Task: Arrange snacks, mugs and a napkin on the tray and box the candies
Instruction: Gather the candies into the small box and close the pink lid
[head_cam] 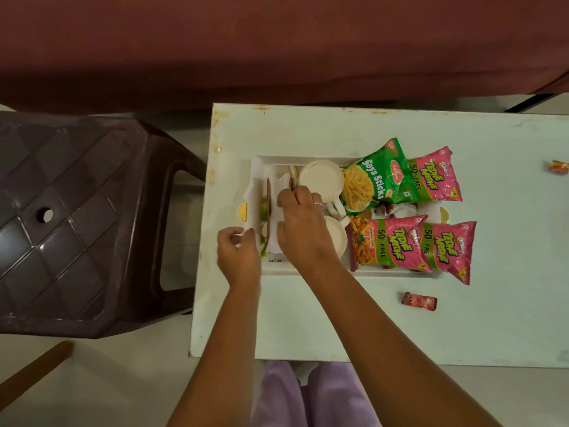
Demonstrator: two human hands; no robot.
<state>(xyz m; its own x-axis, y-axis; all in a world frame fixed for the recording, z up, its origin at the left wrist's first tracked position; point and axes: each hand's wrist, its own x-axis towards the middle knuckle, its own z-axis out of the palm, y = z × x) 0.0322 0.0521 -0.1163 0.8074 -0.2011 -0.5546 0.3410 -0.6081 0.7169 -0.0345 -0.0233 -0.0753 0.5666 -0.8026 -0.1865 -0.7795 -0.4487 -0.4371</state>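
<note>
- Head view: my left hand (238,245) pinches the napkin (277,192) corner; my right hand (300,223) presses it flat, fingers spread.
- Thin, limp paper, probably tears easily; edges are best to hold.

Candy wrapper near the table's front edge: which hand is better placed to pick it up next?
Probably the right hand: the candy wrapper lies on its side of the tray, while the left hand pinches the napkin at the tray's far-left end.

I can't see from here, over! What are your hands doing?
Left hand pinching the napkin edge, right hand pressing it flat. Mugs, four snack packets on the tray. Two candies loose on the table, unboxed.
</note>
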